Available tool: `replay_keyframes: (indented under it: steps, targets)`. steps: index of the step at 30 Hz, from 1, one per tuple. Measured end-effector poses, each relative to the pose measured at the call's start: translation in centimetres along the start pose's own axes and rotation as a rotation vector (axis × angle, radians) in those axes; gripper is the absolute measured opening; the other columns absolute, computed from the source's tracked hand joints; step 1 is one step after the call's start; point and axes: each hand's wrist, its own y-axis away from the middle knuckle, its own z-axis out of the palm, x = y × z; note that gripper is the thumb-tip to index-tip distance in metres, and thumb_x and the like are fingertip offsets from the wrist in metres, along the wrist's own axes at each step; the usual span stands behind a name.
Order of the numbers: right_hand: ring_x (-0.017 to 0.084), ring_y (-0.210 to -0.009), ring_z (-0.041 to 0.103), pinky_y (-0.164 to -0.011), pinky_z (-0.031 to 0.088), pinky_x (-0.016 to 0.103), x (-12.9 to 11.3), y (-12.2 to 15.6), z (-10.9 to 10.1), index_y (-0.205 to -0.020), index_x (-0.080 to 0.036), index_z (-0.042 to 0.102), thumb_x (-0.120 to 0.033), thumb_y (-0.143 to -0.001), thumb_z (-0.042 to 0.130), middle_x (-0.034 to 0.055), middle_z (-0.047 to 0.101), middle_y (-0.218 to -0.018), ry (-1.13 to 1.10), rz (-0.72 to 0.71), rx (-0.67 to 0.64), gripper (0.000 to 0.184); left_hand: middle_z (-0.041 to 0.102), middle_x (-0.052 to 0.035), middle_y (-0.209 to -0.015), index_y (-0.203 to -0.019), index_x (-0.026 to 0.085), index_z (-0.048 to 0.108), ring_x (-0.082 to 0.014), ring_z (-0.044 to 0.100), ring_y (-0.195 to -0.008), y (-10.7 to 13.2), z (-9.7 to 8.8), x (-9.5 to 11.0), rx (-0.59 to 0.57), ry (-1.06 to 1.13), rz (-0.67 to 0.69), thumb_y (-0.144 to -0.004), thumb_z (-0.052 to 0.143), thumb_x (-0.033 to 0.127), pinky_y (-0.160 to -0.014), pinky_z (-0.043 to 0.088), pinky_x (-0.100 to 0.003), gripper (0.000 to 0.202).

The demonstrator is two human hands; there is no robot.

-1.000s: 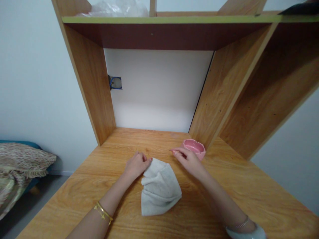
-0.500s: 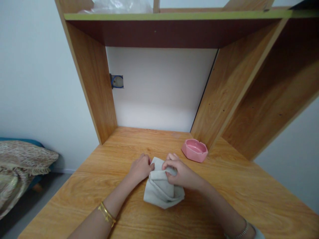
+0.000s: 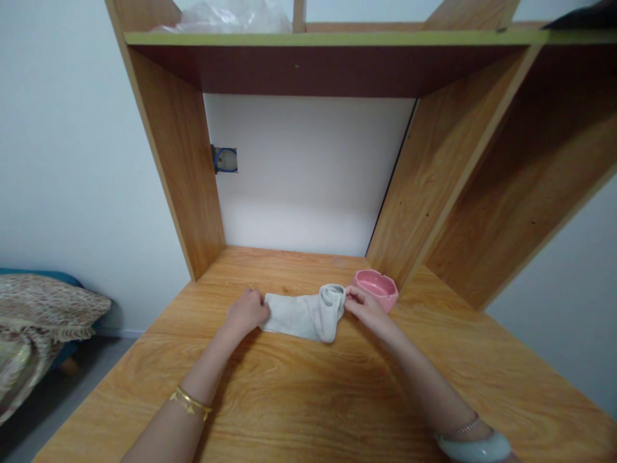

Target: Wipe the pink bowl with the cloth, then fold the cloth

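Note:
A pale grey cloth [image 3: 294, 315] lies as a long folded strip on the wooden desk [image 3: 289, 399]. Its right end is bunched into a loose roll. My left hand [image 3: 247, 311] is closed on the strip's left end, fingers curled over the edge. At the other end, my right hand [image 3: 367, 307] pinches the side of the roll between thumb and fingers. Just behind the right hand stands a pink ashtray [image 3: 385, 292], partly hidden by that hand.
Wooden side panels [image 3: 178, 173] and a white back panel with an uncovered socket box [image 3: 225, 160] enclose the desk's rear. Overhead runs a shelf [image 3: 299, 38] bearing a clear plastic bag [image 3: 231, 16]. A patterned throw [image 3: 43, 315] lies at far left.
The cloth went from a bunched, folded shape near me to a flat strip lying farther back. My left hand moved left, my right hand right, towards the ashtray.

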Motion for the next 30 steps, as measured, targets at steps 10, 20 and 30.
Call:
replay_keyframes:
  steps: [10,20,30]
  targets:
    - [0.01,-0.034,0.041,-0.037,0.032,0.022,1.2,0.2,-0.7,-0.059,-0.019,0.055,-0.031,-0.061,0.044,-0.0047,0.047,-0.041,0.09,0.149,0.057,0.016,0.066,-0.0117,-0.081,-0.077,0.014,0.063,-0.0249,0.062,-0.08,-0.2,-1.8,-1.7,-0.049,-0.048,-0.11,-0.07,0.045,0.021,-0.058,0.043,-0.026,0.02]
    - [0.019,-0.078,0.054,-0.074,0.038,0.03,0.4,-0.1,-1.5,-0.08,-0.019,0.06,-0.021,-0.067,0.045,0.0039,0.062,-0.081,0.495,-0.134,0.262,0.02,0.049,-0.0117,-0.112,-0.107,0.018,0.044,-0.0241,0.058,-0.09,0.8,-1.3,0.1,0.14,-0.103,-0.086,-0.079,0.038,0.03,-0.069,0.044,-0.032,0.031]
    - [0.02,-0.058,0.055,-0.049,0.03,0.026,-0.5,1.1,-3.0,-0.056,-0.02,0.056,-0.039,-0.074,0.049,0.0092,0.061,-0.063,1.028,0.166,0.208,0.027,0.052,-0.0178,-0.108,-0.101,0.012,0.053,-0.0311,0.057,-0.092,0.5,-1.9,-1.2,0.142,-0.134,-0.175,-0.082,0.031,0.032,-0.07,0.044,-0.038,0.035]
